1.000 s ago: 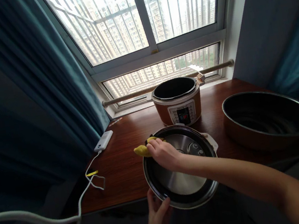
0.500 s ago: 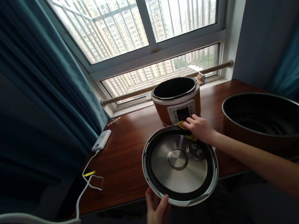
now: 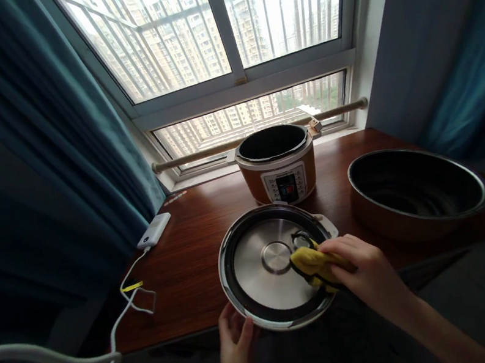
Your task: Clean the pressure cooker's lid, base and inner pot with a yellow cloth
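Note:
A round pressure cooker lid (image 3: 267, 289) is tilted with its steel inner face and black sealing ring toward me, over the table's front edge. My left hand (image 3: 237, 337) grips its lower left rim, thumb on the front and fingers behind. My right hand (image 3: 366, 266) is closed on a yellow cloth (image 3: 315, 265), pressed to the right part of the lid's inner face, just below the small valve fitting. Behind the lid stands the brown and white electric pressure cooker (image 3: 277, 166), its top uncovered and its control panel facing me.
To the right on the brown wooden table (image 3: 187, 271) sits a large dark inner pot (image 3: 415, 189). A white power bank (image 3: 154, 230) lies at the left, its white cable (image 3: 120, 323) hanging over the front edge. Behind are a barred window and a blue curtain (image 3: 88, 120).
My right hand has moved the yellow cloth from the lid's upper right rim down to the right part of its inner face. My left hand still holds the lid; the view shifted slightly.

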The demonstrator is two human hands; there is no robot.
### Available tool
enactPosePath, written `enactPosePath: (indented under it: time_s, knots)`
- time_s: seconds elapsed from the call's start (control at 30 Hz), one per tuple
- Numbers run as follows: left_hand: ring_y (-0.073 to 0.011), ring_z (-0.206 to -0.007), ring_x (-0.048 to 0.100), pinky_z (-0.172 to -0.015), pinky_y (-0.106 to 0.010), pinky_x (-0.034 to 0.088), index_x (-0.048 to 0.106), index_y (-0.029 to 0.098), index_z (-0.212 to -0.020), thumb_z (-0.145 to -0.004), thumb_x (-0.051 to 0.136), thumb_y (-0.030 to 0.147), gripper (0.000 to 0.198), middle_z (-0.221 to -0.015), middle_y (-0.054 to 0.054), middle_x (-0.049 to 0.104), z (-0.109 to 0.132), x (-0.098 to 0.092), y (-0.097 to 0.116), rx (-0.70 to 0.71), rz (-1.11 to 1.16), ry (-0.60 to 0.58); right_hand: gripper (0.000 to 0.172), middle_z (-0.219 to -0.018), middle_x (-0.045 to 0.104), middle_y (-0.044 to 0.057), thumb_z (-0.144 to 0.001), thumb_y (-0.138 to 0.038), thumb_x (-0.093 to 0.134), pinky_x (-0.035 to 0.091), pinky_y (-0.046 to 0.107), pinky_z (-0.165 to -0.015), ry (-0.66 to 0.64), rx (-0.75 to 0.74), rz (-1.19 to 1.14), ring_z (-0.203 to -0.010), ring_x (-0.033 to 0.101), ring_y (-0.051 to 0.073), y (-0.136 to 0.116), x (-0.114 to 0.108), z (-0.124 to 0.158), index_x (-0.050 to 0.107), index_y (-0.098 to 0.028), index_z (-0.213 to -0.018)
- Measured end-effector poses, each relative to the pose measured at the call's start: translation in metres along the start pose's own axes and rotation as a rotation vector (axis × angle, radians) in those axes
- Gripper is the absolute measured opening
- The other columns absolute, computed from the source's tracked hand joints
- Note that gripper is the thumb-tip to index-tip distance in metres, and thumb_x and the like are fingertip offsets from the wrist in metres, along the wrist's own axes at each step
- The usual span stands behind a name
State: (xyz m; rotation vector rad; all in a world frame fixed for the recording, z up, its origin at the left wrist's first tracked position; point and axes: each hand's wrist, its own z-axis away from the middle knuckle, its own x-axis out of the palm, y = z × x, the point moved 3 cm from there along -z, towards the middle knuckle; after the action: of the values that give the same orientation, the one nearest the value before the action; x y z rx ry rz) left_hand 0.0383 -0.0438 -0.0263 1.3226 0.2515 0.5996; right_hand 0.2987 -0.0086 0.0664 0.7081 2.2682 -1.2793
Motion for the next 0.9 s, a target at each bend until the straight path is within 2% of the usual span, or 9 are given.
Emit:
enactPosePath:
  time_s: [0.1,0.17,0.27,0.37,0.47,0.6,0.7,0.8,0.9]
  knots:
    - [-0.0303,-0.114,0.047,-0.092,-0.047,0.041,0.04,0.025,-0.117,-0.061,0.07,0.049,0.068,-0.12,-0.011,0.047,0.006,-0.007,0.043,0.455,-0.261,0.092,0.022,-0.098,0.064,0.004,-0.08,-0.01,0.054,0.046,0.032,-0.082,0.221,-0.082,-0.027,-0.09,0.056,0.018,-0.015,0.012,-0.006,0.062,-0.021,-0.097]
    - [-0.0322,-0.127,0.033,-0.104,-0.053,0.026,0.037,0.026,-0.124,-0.062,0.073,0.04,0.072,-0.131,-0.011,0.04,0.018,0.005,0.081,0.853,-0.562,0.034,0.02,-0.098,0.065,0.005,-0.083,-0.013,0.053,0.047,0.033,-0.082,0.195,-0.138,-0.033,-0.09,0.056,0.019,-0.023,0.027,-0.01,0.064,-0.021,-0.098]
    - [-0.0299,-0.132,0.026,-0.109,-0.053,0.012,0.037,0.03,-0.128,-0.067,0.071,0.03,0.071,-0.135,-0.008,0.042,0.034,0.047,0.114,1.191,-1.057,-0.423,0.021,-0.1,0.066,0.004,-0.084,-0.016,0.052,0.048,0.031,-0.082,-0.054,-0.197,-0.121,-0.091,0.059,0.018,-0.032,0.051,-0.009,0.063,-0.021,-0.101]
    - [-0.0252,-0.127,0.037,-0.107,-0.043,0.025,0.029,0.028,-0.136,-0.067,0.071,0.028,0.081,-0.137,-0.008,0.043,0.036,0.086,0.112,1.01,-1.272,-1.045,0.017,-0.098,0.066,0.005,-0.085,-0.019,0.052,0.05,0.029,-0.081,-0.133,-0.137,-0.202,-0.09,0.061,0.017,-0.028,0.055,0.001,0.064,-0.019,-0.097]
    - [-0.0256,-0.111,0.054,-0.094,-0.036,0.042,0.038,0.024,-0.133,-0.065,0.072,0.03,0.076,-0.125,-0.01,0.055,0.027,0.106,0.1,0.741,-1.277,-1.367,0.016,-0.089,0.067,0.006,-0.086,-0.017,0.048,0.051,0.031,-0.079,0.045,-0.055,-0.144,-0.086,0.062,0.017,-0.005,0.042,0.02,0.064,-0.018,-0.088]
    - [-0.0249,-0.084,0.065,-0.075,-0.031,0.05,0.061,0.026,-0.112,-0.069,0.067,0.025,0.044,-0.095,-0.007,0.068,0.009,0.115,0.091,0.676,-1.089,-1.41,0.025,-0.11,0.063,0.009,-0.087,-0.02,0.048,0.044,0.041,-0.096,0.06,-0.183,0.052,-0.111,0.054,0.022,0.027,0.032,0.05,0.059,-0.017,-0.109]
    - [-0.0244,-0.079,0.065,-0.071,-0.03,0.05,0.064,0.031,-0.107,-0.062,0.07,0.018,0.046,-0.095,-0.006,0.067,-0.004,0.118,0.087,0.656,-1.084,-1.449,0.042,-0.125,0.055,0.009,-0.087,-0.024,0.05,0.04,0.045,-0.1,-0.049,-0.293,0.177,-0.122,0.045,0.024,0.044,0.038,0.065,0.046,-0.018,-0.128]
    - [-0.0228,-0.073,0.064,-0.068,-0.029,0.049,0.066,0.032,-0.102,-0.058,0.072,0.015,0.047,-0.093,-0.004,0.068,-0.021,0.121,0.087,0.634,-1.177,-1.496,0.042,-0.127,0.054,0.008,-0.088,-0.022,0.047,0.039,0.045,-0.101,-0.054,-0.322,0.226,-0.124,0.043,0.023,0.054,0.044,0.07,0.045,-0.018,-0.13]
    - [-0.0205,-0.068,0.062,-0.066,-0.027,0.047,0.07,0.031,-0.091,-0.057,0.067,0.009,0.04,-0.083,-0.002,0.067,-0.047,0.122,0.096,0.654,-1.334,-1.385,0.037,-0.124,0.056,0.007,-0.088,-0.02,0.046,0.039,0.046,-0.101,-0.033,-0.327,0.228,-0.123,0.044,0.022,0.056,0.047,0.07,0.049,-0.018,-0.125]
